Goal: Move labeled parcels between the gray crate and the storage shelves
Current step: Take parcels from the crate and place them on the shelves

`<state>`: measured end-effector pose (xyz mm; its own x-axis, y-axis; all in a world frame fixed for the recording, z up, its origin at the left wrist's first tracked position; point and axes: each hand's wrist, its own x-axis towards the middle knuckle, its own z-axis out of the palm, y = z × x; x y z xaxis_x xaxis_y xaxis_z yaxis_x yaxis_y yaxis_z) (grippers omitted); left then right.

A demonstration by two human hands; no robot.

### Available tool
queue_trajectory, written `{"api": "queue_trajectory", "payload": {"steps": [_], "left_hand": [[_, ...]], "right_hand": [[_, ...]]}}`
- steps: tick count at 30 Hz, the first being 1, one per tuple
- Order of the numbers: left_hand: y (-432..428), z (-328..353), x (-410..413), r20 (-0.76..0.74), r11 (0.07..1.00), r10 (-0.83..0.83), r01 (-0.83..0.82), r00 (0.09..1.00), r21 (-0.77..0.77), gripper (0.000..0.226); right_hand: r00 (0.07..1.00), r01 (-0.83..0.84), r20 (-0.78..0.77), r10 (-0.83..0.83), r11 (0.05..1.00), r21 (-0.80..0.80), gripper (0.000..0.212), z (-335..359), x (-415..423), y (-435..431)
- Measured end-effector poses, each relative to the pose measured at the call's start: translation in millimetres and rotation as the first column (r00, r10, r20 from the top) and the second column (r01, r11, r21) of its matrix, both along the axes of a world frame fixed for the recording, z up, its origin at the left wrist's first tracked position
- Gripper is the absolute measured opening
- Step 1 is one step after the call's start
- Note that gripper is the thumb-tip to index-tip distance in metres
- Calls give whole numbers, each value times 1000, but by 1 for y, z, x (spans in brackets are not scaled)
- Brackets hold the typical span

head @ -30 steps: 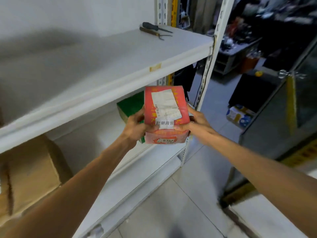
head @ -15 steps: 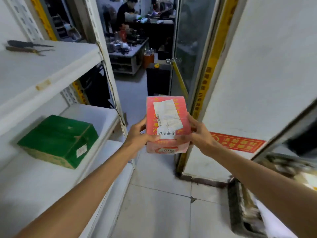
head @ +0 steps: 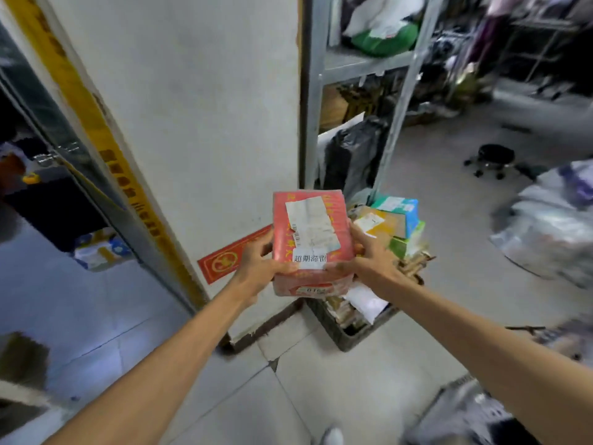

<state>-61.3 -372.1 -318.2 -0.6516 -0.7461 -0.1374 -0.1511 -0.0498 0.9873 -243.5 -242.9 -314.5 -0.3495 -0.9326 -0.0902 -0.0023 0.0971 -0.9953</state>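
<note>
— Holding anything, those two hands?

— Yes, both are on one red parcel (head: 309,242), mid-frame, raised clear of the floor tiles (head: 288,396). The left hand (head: 256,268) has its grip curled round the parcel's left edge, thumb on top. The right hand (head: 369,261) grips the right edge the same way, thumb on the white strip of printed characters near the bottom.

— What's on the parcel?

— A creased white shipping label (head: 309,224) on the upper face, with a barcode along one side. A smaller sticker is on the end face toward the camera.

— And the gray crate?

— The gray crate (head: 353,335) sits on the tiles just below and right of the parcel, partly hidden behind it and the right forearm. It's heaped: a teal box (head: 398,207) on top, a brown cardboard parcel (head: 382,221) beside it, a green box (head: 407,244) under them and a white pouch (head: 365,300) lower down.

— Does the red parcel touch the heap?

— I can't tell; it overlaps the heap from this angle.

— Shelves?

— The metal storage shelves (head: 311,91) stand in the upper centre, right behind the crate and beside a white pillar (head: 192,107). A black bag (head: 349,155) fills a lower level, and a green-and-white bag (head: 385,36) lies on an upper one.

— Anything else?

— A red sign (head: 231,258) low on the pillar, by the left hand. A yellow strip (head: 93,123) runs along the door frame at left, and a black stool (head: 491,155) stands at right.
</note>
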Motion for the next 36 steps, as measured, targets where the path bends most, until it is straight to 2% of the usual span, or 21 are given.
{"api": "queue_trajectory", "payload": {"steps": [5,12,22,27,32,36], "left_hand": [[9,-1,-85,15,981,-192,192,981,33,79],[-14,-5,-175,44,947,-321,319,946,45,79],[-89,-47,-301,103,923,-371,354,923,148,85],[-147,-94,-379,113,891,-438,414,892,187,81],[-187,-146,-433,180,880,-465,430,867,202,92],[-207,-191,-470,226,897,-432,390,873,211,95]], "right_hand": [[978,210,2,-211,976,51,87,-7,-61,33],[955,297,8,-297,955,27,90,-18,-129,34],[928,363,62,-368,928,82,94,-47,-240,-29],[876,456,114,-468,882,121,92,-94,-298,-79],[796,560,139,-589,804,201,90,-147,-340,-119],[776,574,140,-616,780,250,89,-187,-374,-143]]}}
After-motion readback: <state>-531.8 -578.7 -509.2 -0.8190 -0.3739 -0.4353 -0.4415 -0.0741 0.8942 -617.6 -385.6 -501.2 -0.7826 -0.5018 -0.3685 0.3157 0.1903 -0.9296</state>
